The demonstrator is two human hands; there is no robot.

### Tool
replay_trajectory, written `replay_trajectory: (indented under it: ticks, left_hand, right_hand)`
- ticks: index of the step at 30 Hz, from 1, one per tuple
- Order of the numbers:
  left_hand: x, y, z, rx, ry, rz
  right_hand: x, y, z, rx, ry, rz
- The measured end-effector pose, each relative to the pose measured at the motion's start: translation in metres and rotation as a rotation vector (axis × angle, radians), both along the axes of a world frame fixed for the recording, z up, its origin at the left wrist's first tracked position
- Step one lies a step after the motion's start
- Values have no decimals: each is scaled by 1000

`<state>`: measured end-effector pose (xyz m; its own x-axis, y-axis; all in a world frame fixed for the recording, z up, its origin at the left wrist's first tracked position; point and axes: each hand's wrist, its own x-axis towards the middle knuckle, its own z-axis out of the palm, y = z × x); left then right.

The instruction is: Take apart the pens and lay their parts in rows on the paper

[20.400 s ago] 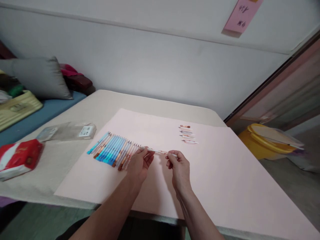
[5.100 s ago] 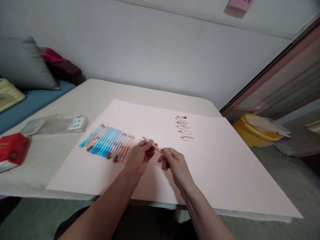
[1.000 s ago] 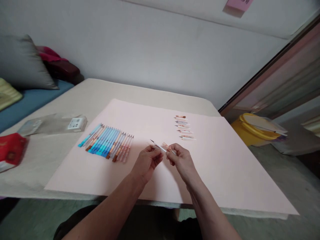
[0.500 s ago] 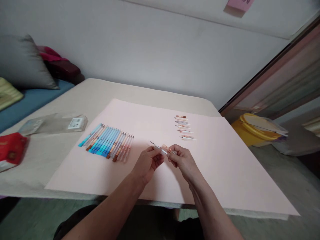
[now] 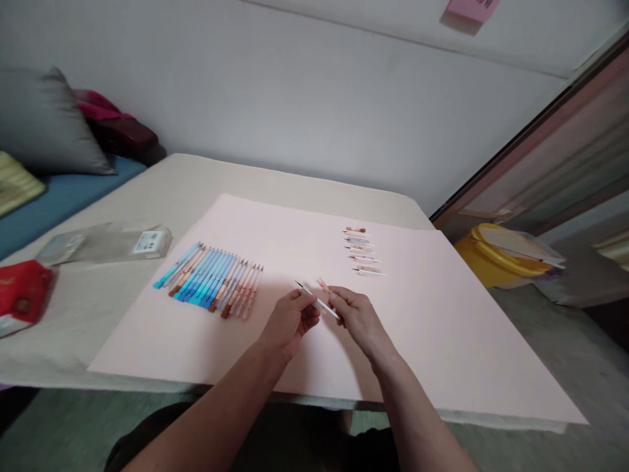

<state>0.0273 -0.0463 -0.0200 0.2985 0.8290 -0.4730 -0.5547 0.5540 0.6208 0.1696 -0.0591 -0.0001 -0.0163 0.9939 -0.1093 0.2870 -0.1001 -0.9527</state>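
Note:
My left hand (image 5: 289,319) pinches a thin white pen refill (image 5: 314,301) with a dark tip pointing up-left. My right hand (image 5: 354,316) is closed round a pink-orange pen piece (image 5: 323,284) that sticks out above its fingers. Both hands hover over the pink paper sheet (image 5: 432,341), almost touching. A row of blue and orange pens (image 5: 209,284) lies to the left of my hands. A small column of short pen parts (image 5: 362,251) lies farther back on the right.
A clear plastic package (image 5: 105,242) and a red packet (image 5: 19,295) rest on the beige table (image 5: 206,180) at the left. A grey cushion (image 5: 49,124) lies on the blue bench. A yellow tub (image 5: 496,252) stands on the floor at the right.
My hands drew slightly apart: the white refill now stands clear of the pink-orange piece, which had lain against it half a second ago.

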Motion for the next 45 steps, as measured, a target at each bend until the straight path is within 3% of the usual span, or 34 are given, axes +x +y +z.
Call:
replay_trajectory:
  ticks: [7,11,22,38,45]
  left_hand:
    - [2,-2,0,-19,7,-17]
    - [4,-2,-1,-14,21,-23]
    - [5,-2,-3,7,40,8]
    - [8,-2,-1,-31,-33,1]
    - [-3,6,4,-109,82,45]
  right_hand:
    - [-3,-1,-8,64,-21,-27]
    - [-3,-1,-8,95,-87,28]
    - [2,-4,-4,-11,-12,182]
    - [11,6,-13,-122,192,161]
    - [31,11,-17,-59,-5,98]
